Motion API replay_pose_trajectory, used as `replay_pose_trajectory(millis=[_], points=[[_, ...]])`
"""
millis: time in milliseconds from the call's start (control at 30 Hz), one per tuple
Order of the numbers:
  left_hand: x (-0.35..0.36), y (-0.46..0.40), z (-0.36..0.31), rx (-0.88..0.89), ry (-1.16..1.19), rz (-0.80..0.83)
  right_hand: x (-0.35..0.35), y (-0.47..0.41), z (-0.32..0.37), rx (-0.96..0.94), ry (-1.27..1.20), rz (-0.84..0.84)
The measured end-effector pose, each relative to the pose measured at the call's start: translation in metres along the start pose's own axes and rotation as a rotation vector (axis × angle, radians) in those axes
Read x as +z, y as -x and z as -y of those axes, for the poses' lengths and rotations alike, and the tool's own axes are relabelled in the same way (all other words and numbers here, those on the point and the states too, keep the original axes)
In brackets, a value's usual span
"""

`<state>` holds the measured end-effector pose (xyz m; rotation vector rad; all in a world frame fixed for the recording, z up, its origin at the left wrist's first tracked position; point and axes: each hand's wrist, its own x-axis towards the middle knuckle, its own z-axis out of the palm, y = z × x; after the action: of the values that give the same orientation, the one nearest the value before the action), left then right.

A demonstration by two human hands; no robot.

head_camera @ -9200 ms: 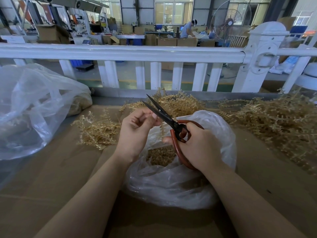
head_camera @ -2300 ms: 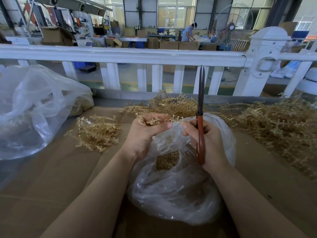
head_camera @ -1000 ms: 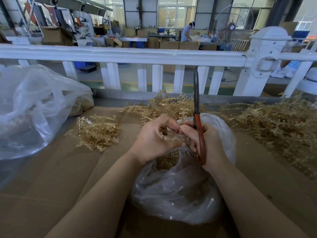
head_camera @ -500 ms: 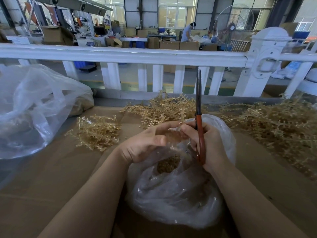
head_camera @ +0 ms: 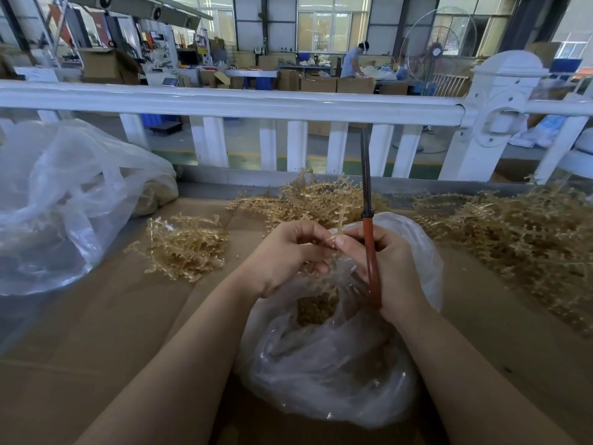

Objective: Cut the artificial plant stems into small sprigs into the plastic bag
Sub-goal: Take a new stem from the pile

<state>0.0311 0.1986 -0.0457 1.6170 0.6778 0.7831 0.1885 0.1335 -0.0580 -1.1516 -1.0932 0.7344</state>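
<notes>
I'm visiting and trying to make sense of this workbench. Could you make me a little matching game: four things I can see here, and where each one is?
Things:
1. scissors
2. small plastic bag
3. large plastic bag
4. white railing

Places:
A. far left on the table
B. across the back, behind the table
C. in the right hand, blades pointing up
D. under both hands, cut sprigs inside

Pairs: 1-C, 2-D, 3-A, 4-B

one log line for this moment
left hand: pinching sprig | right hand: holding scissors, blades closed, upright | bag: open below
</notes>
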Motion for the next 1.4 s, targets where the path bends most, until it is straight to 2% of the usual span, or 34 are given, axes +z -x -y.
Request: replay_pose_trajectory(millis=[133,300,433,533,633,833,967,1067,1267,1400], points=[[0.002,0.0,-0.006,0.004,-0.111,-0.005,0.001,0.0,0.0,-0.004,-0.036,0.0],[0.003,0.004,-0.01,0.038,-0.196,0.076,0.001,-0.001,-0.001,0.001,-0.051,-0.004],[0.003,0.006,-0.011,0.05,-0.115,0.08,0.001,-0.001,-0.001,-0.004,-0.105,-0.003],[-0.002,0.006,-0.011,0.031,-0.043,-0.005,-0.003,-0.002,-0.001,0.015,-0.164,0.027],[-0.004,0.004,-0.009,0.047,-0.078,-0.056,-0.005,-0.003,-0.004,0.04,-0.155,0.041],[-0.004,0.003,-0.006,0.05,-0.04,-0.035,-0.003,-0.004,-0.007,0.028,-0.084,-0.024],[-0.004,0.003,-0.006,0.088,0.059,-0.129,-0.002,-0.002,-0.006,-0.059,0.093,-0.052],[-0.007,0.003,-0.007,0.09,0.119,-0.2,0.0,0.0,-0.004,-0.058,0.209,-0.022],[-0.01,0.003,-0.007,0.114,0.112,-0.235,-0.004,-0.001,-0.014,-0.106,0.612,0.033],[-0.011,0.004,-0.007,0.125,0.108,-0.223,-0.003,-0.003,-0.02,-0.136,0.688,0.042]])
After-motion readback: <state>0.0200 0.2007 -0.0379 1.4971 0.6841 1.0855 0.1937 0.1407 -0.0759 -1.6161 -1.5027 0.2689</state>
